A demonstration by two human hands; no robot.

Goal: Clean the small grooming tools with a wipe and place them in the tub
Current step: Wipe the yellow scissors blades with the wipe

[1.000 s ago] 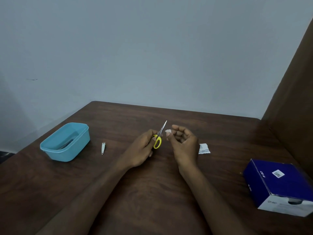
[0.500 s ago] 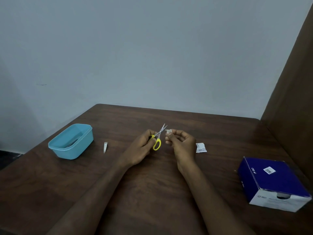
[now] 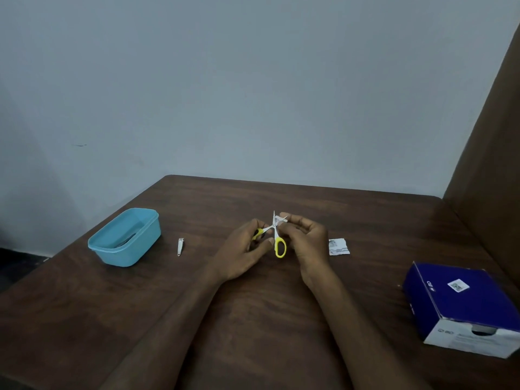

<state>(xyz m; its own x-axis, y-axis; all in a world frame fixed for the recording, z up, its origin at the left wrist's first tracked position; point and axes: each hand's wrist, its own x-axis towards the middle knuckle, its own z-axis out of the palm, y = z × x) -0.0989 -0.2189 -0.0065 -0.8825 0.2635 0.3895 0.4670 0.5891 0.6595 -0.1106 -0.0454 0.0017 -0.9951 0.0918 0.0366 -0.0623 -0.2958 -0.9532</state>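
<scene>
Head view: left hand (image 3: 247, 247) grips one yellow loop of the small yellow-handled steel scissors (image 3: 277, 237), blades spread open, above mid-table. Right hand (image 3: 305, 239) pinches a small white wipe (image 3: 281, 219) against one blade. Light blue plastic tub (image 3: 126, 239) sits near the left edge of the dark wood table (image 3: 253, 319), something dark inside, can't tell what. Small metal nail clipper (image 3: 180, 246) lies between tub and hands, clear of both. Torn white sachet (image 3: 338, 247) just right of the right hand. Blue-and-white cardboard box (image 3: 461, 308) at the right edge, well apart. Bare tabletop ahead of the hands up to the grey-blue wall (image 3: 253, 94); brown panel (image 3: 495, 164) closes the right side
</scene>
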